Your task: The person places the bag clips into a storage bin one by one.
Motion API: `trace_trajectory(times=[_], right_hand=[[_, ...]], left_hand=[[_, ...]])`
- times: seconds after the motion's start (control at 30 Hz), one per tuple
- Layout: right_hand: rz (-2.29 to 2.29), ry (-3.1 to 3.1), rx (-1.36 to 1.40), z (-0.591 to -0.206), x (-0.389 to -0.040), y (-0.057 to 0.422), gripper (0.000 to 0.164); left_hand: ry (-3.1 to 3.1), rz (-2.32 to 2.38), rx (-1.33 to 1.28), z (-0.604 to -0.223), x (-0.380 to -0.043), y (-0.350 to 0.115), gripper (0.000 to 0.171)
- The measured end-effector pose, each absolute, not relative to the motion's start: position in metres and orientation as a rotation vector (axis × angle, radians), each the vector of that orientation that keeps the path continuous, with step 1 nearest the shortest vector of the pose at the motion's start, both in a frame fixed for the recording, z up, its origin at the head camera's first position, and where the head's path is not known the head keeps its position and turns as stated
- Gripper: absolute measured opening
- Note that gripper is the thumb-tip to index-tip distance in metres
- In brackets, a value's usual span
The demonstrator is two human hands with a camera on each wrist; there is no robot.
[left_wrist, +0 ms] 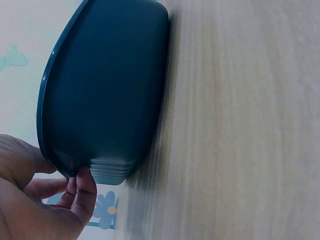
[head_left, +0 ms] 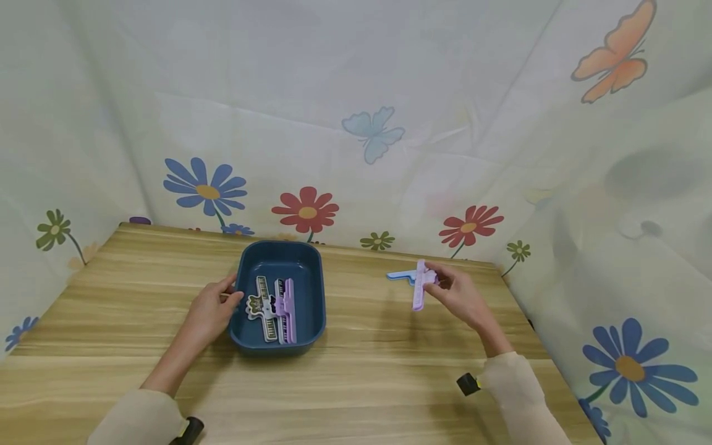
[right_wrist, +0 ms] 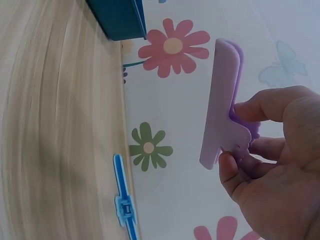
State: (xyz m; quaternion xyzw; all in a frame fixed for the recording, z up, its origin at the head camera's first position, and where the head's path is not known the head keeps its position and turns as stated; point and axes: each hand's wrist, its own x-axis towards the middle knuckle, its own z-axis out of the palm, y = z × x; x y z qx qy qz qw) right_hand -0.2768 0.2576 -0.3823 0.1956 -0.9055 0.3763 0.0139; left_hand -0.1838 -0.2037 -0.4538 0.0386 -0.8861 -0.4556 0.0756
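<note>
My left hand (head_left: 210, 312) pinches the left rim of a dark blue plastic bin (head_left: 311, 290), fingers under the edge as the left wrist view shows. Inside the bin lie a white-and-gold patterned clip (head_left: 267, 315) and a purple bag clip (head_left: 287, 309), with a dark-patterned clip (head_left: 280, 327) partly hidden beneath the purple one. Above the table at the right, my right hand (head_left: 458, 293) holds another purple bag clip (right_wrist: 222, 100) between thumb and fingers by its handle end. A blue clip (right_wrist: 125, 205) lies on the table near the back edge, partly behind the held clip in the head view.
The wood-grain table (head_left: 356, 395) stands against a pale curtain (head_left: 267, 123) printed with flowers and butterflies, which also closes in both sides. A small purple object (head_left: 140, 220) shows at the back left edge. Black wrist cameras sit by both sleeves.
</note>
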Motion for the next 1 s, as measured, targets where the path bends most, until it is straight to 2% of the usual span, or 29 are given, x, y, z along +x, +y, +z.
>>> trace_trajectory(times=[1.0], right_hand=[[1.1,-2.719,0.89,-0.367,-0.272,0.208,0.053]], left_hand=[[-2.642,-1.355,0.096,-0.455,-0.184,-0.204,0.052]])
